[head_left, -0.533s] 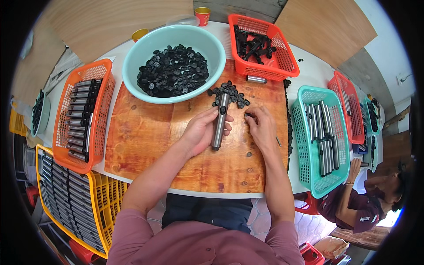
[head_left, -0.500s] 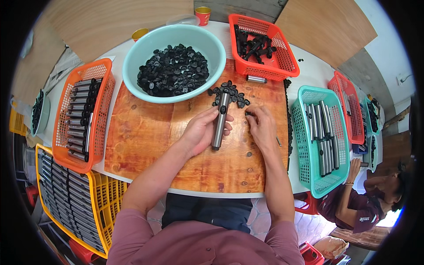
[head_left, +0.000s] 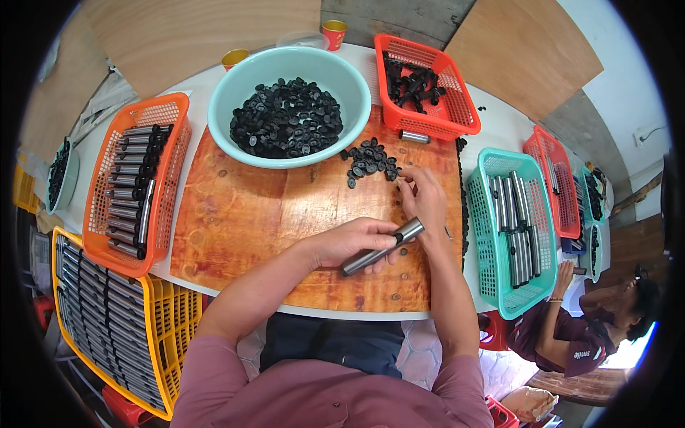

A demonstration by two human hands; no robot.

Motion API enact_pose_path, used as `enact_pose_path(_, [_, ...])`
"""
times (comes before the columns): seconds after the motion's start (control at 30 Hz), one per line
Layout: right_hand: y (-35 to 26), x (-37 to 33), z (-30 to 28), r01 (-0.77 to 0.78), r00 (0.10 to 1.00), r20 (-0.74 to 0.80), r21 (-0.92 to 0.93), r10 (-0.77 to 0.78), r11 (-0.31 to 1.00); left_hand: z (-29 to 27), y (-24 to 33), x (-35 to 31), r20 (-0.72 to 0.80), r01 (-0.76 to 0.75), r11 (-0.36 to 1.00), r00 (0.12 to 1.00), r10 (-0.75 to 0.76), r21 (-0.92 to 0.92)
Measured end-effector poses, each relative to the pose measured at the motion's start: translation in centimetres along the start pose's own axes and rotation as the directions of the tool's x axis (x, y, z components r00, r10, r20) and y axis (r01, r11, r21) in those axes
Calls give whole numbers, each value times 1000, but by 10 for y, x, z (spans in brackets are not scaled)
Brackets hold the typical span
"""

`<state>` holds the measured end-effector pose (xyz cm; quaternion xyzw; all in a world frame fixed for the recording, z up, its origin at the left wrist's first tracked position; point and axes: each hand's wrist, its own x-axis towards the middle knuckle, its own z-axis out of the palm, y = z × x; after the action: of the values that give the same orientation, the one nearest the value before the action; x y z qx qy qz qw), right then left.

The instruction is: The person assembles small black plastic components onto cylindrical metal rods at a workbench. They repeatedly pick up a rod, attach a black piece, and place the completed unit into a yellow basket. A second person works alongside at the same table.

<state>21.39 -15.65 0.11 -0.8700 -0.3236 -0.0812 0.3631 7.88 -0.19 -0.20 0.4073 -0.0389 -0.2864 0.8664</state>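
Note:
A silvery metal tube point(head_left: 364, 261) lies slantwise in my left hand point(head_left: 347, 241), whose fingers wrap round it above the wooden board. A small black oval piece shows on the tube's side near its upper right end, close to my thumb. My right hand point(head_left: 427, 205) is just beyond that end, its fingers curled at the right edge of a small pile of black oval caps point(head_left: 368, 161). Whatever sits between its fingertips is too small and hidden to name.
A pale green basin point(head_left: 221, 132) of black caps stands behind the board point(head_left: 235, 228). Tubes fill an orange basket point(head_left: 100, 214) and yellow crate point(head_left: 168, 335) at left, and a green basket point(head_left: 492, 285) at right. A red basket point(head_left: 457, 85) holds black parts. Another person point(head_left: 571, 332) sits far right.
My left hand has brought the tube nearer to me and tilted it from upright to slanting right. My right hand's fingertips have moved up to the pile, which is more spread out.

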Motion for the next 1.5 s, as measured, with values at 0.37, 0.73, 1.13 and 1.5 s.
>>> enact_pose_path(0.37, [9, 2, -1, -30, 993, 106, -211, 54, 977, -19, -1, 5, -339, -361, 902, 901, 272, -235])
enact_pose_path(0.73, [13, -8, -3, -90, 993, 71, -100, 98, 991, -21, 1, 5, -437, -338, 916, 873, 218, -217])
enact_pose_path(1.13, [-18, -15, -13, 283, 957, -121, 172, -265, 944, -13, 2, 7, -401, -345, 917, 883, 245, -199])
enact_pose_path(1.5, [-25, -20, -12, 440, 893, -102, 1, -438, 898, -9, -2, 9, -422, -358, 929, 859, 290, -89])
